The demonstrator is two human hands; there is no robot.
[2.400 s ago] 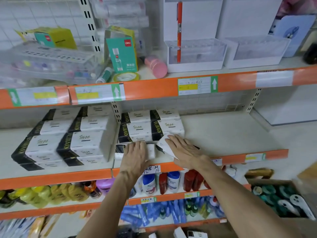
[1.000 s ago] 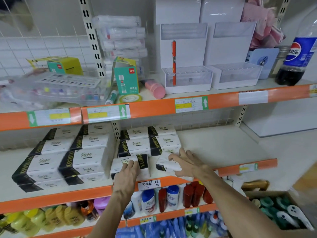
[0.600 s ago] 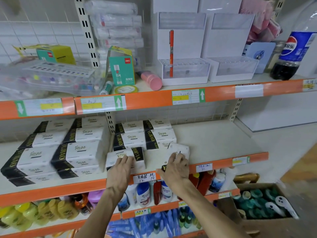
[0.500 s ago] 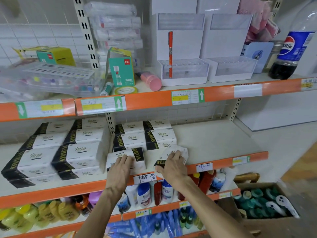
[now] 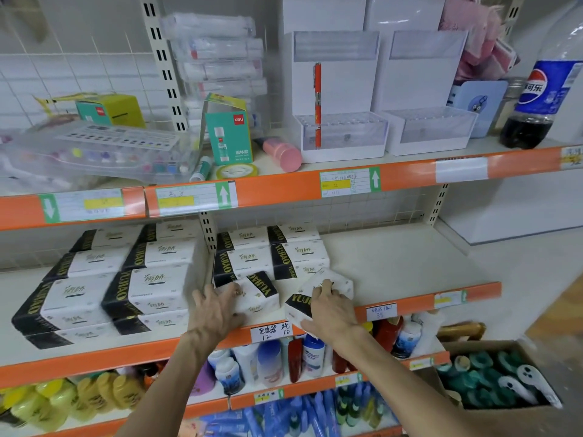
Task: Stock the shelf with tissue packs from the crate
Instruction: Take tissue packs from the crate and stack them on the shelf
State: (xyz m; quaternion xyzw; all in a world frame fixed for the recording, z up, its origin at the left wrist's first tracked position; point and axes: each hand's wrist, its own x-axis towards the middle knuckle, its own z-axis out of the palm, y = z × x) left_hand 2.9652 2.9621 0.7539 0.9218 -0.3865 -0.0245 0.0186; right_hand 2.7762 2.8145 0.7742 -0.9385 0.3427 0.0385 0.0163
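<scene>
The middle shelf (image 5: 394, 263) carries white tissue packs with black ends marked YUJIAO. Two tall stacks (image 5: 126, 279) occupy its left section. A lower block of stacked packs (image 5: 271, 253) sits just right of the slotted upright. The far right of the shelf surface is bare. Two single packs lie at the near edge, in front of the lower block. The left tissue pack (image 5: 255, 294) rests flat on the shelf and touches the block behind it. The left hand (image 5: 217, 310) lies on this pack's near face with fingers spread and extended, pressing rather than gripping. The right tissue pack (image 5: 339, 283) sits just beside it at a skewed angle, its near black corner overhanging the orange front rail (image 5: 426, 299). The right hand (image 5: 331, 310) grips this pack, with fingers curled over its top and the thumb at its near lower edge. The two hands are near each other but apart. On the upper shelf stand a white display holder with one orange pen (image 5: 317, 99), a green glue-stick box (image 5: 228, 137) and a cola bottle (image 5: 542, 89). Below the middle shelf stand assorted bottles (image 5: 268, 367). A cardboard box (image 5: 482, 343) of green-capped items stands at the near right.
</scene>
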